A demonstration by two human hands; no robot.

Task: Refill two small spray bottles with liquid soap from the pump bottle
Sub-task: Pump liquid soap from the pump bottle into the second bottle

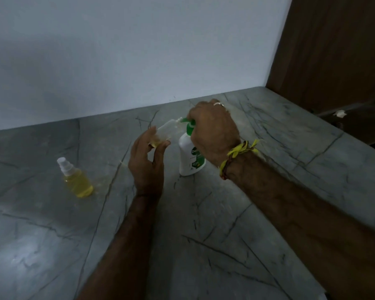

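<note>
Left grip (146, 161) pinches tilted spray bottle (164, 133) at pump bottle (189, 152) nozzle; right grip (212, 131) presses pump.

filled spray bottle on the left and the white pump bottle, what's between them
In the head view, the left hand lies between the filled spray bottle and the pump bottle, holding a second small bottle tilted toward the pump's spout.

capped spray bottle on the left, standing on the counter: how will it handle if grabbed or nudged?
The capped spray bottle looks nearly full of yellow liquid, so probably heavy for its size. It is narrow with a tall cap, so a nudge near the top may tip it; on its side the round body would likely roll. The smooth clear plastic could be slippery if soapy.
</note>
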